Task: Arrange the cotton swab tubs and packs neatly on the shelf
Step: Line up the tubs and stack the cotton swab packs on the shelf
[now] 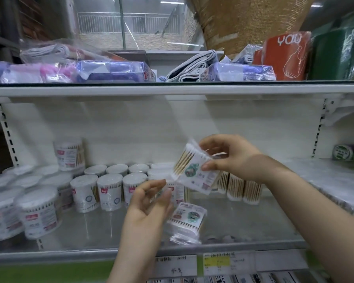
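Observation:
My right hand (231,158) holds a clear pack of wooden cotton swabs (194,170) tilted in the air above the glass shelf (243,223). My left hand (147,203) is open, palm up, just below and left of that pack, with nothing in it. Another swab pack (187,219) lies flat on the shelf near the front edge, right of my left hand. Round swab tubs (108,190) stand in rows at the middle and left, with one tub (69,153) stacked on top at the back. More packs (241,185) stand upright under my right hand.
Larger tubs (35,211) crowd the left end of the shelf. The upper shelf (172,89) carries bagged cloths and orange and green packets. Tape rolls (349,153) sit at the far right. Price labels (217,262) line the shelf front.

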Demonstrator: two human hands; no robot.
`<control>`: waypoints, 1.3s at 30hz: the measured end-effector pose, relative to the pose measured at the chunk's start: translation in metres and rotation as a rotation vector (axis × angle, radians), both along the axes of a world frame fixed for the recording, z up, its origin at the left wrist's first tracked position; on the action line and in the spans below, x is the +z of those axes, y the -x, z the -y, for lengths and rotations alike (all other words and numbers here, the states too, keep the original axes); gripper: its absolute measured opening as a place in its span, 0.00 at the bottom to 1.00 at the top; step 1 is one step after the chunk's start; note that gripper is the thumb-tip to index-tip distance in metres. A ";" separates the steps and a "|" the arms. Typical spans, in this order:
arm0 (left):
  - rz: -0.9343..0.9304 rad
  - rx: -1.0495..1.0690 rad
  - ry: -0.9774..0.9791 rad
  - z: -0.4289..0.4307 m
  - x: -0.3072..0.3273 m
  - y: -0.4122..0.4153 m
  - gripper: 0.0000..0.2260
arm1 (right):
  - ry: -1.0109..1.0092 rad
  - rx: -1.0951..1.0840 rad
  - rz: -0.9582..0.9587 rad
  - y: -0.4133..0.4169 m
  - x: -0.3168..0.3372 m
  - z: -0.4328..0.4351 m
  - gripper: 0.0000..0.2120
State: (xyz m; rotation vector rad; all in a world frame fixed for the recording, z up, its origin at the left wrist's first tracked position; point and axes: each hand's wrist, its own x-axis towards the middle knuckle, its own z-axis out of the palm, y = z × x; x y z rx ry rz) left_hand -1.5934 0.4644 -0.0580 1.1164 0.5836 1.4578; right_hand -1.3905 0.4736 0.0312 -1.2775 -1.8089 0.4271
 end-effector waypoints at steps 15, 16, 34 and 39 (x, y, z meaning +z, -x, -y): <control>-0.042 0.046 0.074 -0.008 -0.003 0.015 0.10 | -0.036 -0.131 -0.241 -0.035 -0.017 -0.023 0.20; -0.044 0.046 0.076 -0.008 -0.003 0.014 0.10 | -0.037 -0.160 -0.204 -0.037 -0.017 -0.024 0.20; -0.696 -0.038 -0.003 -0.030 0.025 0.005 0.03 | 0.000 -0.412 0.485 -0.021 -0.034 -0.039 0.20; -0.891 -0.046 0.023 -0.038 0.033 0.002 0.10 | 0.033 -0.379 0.556 -0.011 -0.046 -0.052 0.19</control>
